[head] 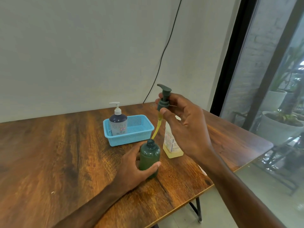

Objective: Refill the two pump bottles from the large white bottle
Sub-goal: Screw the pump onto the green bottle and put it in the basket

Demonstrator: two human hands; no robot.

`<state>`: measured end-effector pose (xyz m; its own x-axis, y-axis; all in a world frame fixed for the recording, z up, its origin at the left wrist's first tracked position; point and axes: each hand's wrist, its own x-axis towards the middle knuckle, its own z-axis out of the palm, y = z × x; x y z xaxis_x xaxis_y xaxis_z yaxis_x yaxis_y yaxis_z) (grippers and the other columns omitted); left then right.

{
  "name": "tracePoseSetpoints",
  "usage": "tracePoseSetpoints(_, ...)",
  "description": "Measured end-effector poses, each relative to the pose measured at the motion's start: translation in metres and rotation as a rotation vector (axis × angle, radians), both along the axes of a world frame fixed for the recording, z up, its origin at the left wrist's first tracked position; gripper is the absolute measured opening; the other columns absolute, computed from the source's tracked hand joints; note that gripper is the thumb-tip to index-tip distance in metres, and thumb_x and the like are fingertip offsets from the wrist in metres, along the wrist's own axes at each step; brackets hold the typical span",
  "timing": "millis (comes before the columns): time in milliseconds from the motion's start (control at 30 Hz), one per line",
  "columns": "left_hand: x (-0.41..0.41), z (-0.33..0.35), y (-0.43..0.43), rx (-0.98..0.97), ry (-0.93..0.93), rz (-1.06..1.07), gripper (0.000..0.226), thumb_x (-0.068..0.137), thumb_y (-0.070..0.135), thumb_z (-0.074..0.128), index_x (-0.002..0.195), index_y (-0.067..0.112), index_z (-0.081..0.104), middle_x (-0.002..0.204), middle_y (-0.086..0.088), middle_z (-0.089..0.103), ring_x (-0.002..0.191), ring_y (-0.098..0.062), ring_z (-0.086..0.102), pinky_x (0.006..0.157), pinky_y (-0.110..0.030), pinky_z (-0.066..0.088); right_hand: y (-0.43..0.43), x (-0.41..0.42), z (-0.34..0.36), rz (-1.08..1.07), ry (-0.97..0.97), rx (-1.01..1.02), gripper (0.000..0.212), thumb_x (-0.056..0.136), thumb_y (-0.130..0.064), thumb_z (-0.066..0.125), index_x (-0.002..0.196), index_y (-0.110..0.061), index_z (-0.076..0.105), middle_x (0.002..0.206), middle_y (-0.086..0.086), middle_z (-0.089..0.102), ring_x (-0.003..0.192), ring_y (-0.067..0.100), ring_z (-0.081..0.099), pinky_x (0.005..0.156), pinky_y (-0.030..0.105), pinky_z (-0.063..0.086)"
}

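Holding green bottle (pixel 149 159) upright on table (pixel 65 153), left hand (pixel 133 168) gripping its body
Right hand (pixel 182 124) pinches removed pump head (pixel 163 98) above open neck, yellow tube dangling

bottle in my left hand (pixel 131 168) was dark green (pixel 149 157) | pump head (pixel 163 96) grey-green, its tube (pixel 156 129) yellow | basket (pixel 131 137) light blue, perforated | second pump bottle (pixel 118 124) navy over pale floral print, white pump | large bottle (pixel 171 145) white, yellowish base | table (pixel 57 153) brown woodgrain

Basket (pixel 141 134) and white bottle (pixel 171 145) crowd green bottle (pixel 149 155).
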<state>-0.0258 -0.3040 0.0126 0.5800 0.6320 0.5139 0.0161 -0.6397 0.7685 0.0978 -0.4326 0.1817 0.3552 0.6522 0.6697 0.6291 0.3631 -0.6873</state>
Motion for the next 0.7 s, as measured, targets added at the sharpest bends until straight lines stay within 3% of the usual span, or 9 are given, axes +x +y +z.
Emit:
tracePoseSetpoints(200, 0.000, 0.000, 0.000, 0.008, -0.001, 0.005, 0.071, 0.075, 0.056, 0.090, 0.135, 0.048, 0.053, 0.128, 0.025, 0.068, 0.119, 0.002, 0.066, 0.092, -0.025, 0.062, 0.007, -0.001, -0.006, 0.007, -0.013, -0.039, 0.038, 0.097, -0.009, 0.065, 0.133, -0.017, 0.062, 0.122, -0.009, 0.071, 0.115, 0.001, 0.065, 0.096, 0.021, 0.054)
tracePoseSetpoints(367, 0.000, 0.001, -0.002, -0.006, -0.021, -0.014, 0.069, 0.074, 0.059, 0.087, 0.133, 0.049, 0.054, 0.130, 0.023, 0.068, 0.118, 0.003, 0.067, 0.091, -0.023, 0.062, 0.022, -0.004, -0.058, -0.024, -0.005, -0.300, 0.040, 0.096, -0.017, 0.067, 0.134, -0.025, 0.061, 0.128, -0.012, 0.068, 0.119, 0.000, 0.062, 0.096, 0.019, 0.054)
tracePoseSetpoints(500, -0.001, -0.001, 0.002, -0.006, -0.019, -0.042, 0.071, 0.077, 0.049, 0.087, 0.139, 0.043, 0.054, 0.133, 0.019, 0.068, 0.120, -0.001, 0.067, 0.092, -0.029, 0.063, 0.019, -0.005, -0.089, -0.101, 0.005, -0.324, 0.045, 0.091, -0.028, 0.074, 0.133, -0.035, 0.061, 0.126, -0.023, 0.066, 0.115, -0.011, 0.059, 0.099, 0.018, 0.052)
tracePoseSetpoints(600, -0.001, 0.000, 0.001, 0.003, 0.011, -0.043, 0.068, 0.081, 0.048, 0.086, 0.139, 0.052, 0.050, 0.134, 0.022, 0.066, 0.123, 0.000, 0.065, 0.096, -0.028, 0.061, 0.016, -0.002, -0.096, -0.078, -0.025, -0.333, 0.054, 0.090, -0.034, 0.074, 0.136, -0.049, 0.049, 0.123, -0.038, 0.056, 0.112, -0.025, 0.050, 0.094, 0.007, 0.043)
tracePoseSetpoints(700, -0.007, 0.008, 0.004, 0.009, 0.078, -0.129, 0.074, 0.086, 0.048, 0.084, 0.147, 0.053, 0.042, 0.144, 0.029, 0.058, 0.133, 0.001, 0.058, 0.106, -0.027, 0.055, 0.015, 0.006, -0.110, 0.082, 0.086, -0.413, 0.075, 0.087, -0.050, 0.071, 0.151, -0.047, 0.031, 0.133, -0.041, 0.047, 0.120, -0.021, 0.046, 0.098, 0.011, 0.043)
